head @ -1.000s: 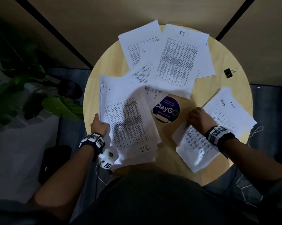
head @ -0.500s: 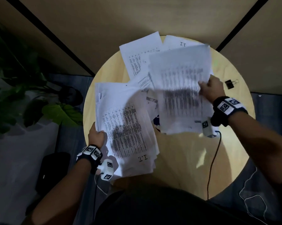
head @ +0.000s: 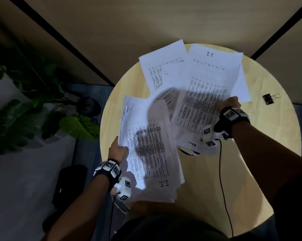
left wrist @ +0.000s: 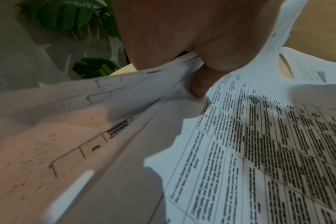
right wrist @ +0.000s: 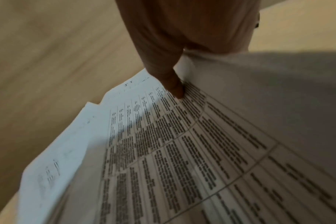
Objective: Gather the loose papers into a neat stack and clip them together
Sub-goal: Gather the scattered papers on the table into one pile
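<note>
Presently the round counter (head: 277, 153) carries the whole job, with a leafy plant (head: 42, 119) off beyond the left hand. Largest of the paper items is the gathered stack (head: 150, 153), raised at its left edge. The left hand (head: 118, 151) grips it there, thumb on top and the other fingers (left wrist: 199, 84) curled beneath, as the left wrist view shows; the sheets fan apart below that grip and are not squared.

Next in size is a bundle of printed sheets (head: 199, 105), pinched at its right edge by the right hand (head: 229, 104), thumb (right wrist: 175, 86) pressed on the printed face. Whether this bundle is clear of the counter cannot be told. Just beyond the right fingers and partly under the bundle lie further loose sheets (head: 160, 66), still ungathered and overhanging the counter's far rim.

Smallest is the black binder clip (head: 269, 99), lying well to the right of the right fingers, untouched.

Risks, as judged from this position:
- One-edge grips leave both bundles sagging; sheets could slide out of the fanned stack and drop off the near edge.
- Laying the right bundle on at its present skew would worsen the misalignment before clipping.
- The overhanging far sheets could be swept off the counter by a passing bundle.
- Clipping before the edges are tapped flush would miss the inner sheets.
</note>
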A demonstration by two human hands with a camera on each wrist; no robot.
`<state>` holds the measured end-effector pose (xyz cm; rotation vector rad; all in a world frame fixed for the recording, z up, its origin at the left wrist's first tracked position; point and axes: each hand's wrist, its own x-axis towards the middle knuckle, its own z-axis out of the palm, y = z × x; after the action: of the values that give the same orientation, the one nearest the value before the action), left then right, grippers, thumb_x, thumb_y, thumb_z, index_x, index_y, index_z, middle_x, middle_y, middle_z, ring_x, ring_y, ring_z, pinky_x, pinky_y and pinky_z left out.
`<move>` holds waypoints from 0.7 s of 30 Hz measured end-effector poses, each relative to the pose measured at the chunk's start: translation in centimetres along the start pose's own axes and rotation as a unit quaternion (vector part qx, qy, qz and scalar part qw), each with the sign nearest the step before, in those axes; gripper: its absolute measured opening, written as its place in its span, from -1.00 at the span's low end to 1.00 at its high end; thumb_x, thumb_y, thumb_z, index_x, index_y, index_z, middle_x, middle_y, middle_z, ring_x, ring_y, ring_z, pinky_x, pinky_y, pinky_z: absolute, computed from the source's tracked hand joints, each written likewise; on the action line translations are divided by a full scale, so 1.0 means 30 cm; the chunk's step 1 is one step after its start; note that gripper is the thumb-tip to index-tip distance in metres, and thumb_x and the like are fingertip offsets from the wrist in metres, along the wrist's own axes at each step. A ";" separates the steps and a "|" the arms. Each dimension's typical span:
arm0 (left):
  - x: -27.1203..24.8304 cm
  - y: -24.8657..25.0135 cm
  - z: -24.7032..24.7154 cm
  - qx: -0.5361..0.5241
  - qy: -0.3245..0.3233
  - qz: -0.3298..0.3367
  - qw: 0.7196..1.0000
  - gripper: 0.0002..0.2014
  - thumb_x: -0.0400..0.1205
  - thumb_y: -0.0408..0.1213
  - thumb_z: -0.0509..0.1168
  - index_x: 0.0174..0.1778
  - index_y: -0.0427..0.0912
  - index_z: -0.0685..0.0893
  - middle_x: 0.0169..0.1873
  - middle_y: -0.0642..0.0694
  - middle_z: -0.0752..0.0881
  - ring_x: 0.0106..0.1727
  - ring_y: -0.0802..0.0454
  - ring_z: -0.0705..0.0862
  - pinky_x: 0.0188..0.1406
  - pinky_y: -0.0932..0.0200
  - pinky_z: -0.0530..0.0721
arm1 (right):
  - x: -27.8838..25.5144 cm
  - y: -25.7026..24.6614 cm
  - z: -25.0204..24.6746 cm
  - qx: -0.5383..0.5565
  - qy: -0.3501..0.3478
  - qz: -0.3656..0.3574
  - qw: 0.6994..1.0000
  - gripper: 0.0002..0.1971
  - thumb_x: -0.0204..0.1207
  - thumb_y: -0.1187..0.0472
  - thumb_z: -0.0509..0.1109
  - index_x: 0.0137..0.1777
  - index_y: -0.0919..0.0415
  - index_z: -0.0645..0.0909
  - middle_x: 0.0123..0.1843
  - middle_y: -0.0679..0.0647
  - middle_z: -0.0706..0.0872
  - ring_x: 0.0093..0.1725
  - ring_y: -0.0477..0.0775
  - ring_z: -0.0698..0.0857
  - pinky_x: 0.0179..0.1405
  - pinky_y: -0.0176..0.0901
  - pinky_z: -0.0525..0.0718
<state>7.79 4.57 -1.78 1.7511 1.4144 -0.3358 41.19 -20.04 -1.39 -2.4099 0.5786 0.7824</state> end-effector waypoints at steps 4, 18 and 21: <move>0.001 -0.049 -0.023 -0.070 0.032 -0.024 0.997 -0.50 0.52 -0.59 0.16 0.41 -0.30 0.48 -0.07 -0.34 0.69 -0.18 -0.20 0.62 -0.22 0.14 0.57 | -0.040 0.010 -0.002 0.095 0.023 -0.034 0.995 -0.54 0.47 0.15 0.43 0.32 0.34 0.51 0.22 0.25 0.67 0.28 0.29 0.64 0.12 -0.05 0.59; 0.004 -0.271 -0.237 0.096 0.104 -0.122 0.982 -0.60 0.67 -0.47 0.16 0.44 -0.52 0.41 0.31 -0.50 0.55 0.33 -0.49 0.53 0.26 -0.16 0.48 | -0.388 0.228 0.241 0.156 -0.042 -0.052 0.985 -0.63 0.41 0.02 0.39 -0.10 0.41 0.68 -0.03 0.33 0.75 -0.17 0.20 0.73 -0.35 -0.15 0.51; 0.009 -0.302 -0.207 0.118 0.078 -0.158 0.977 -0.63 0.70 -0.48 0.12 0.41 -0.57 0.42 0.34 -0.52 0.52 0.38 -0.44 0.50 0.37 -0.12 0.41 | -0.427 0.196 0.346 0.151 -0.025 -0.062 0.986 -0.64 0.38 -0.07 0.37 -0.26 0.28 0.66 -0.12 0.31 0.74 -0.01 0.32 0.73 -0.22 -0.01 0.55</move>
<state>-2.06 9.42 -2.10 1.7676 1.8360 -0.5670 24.37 -15.37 -2.52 -2.1187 0.4848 0.6498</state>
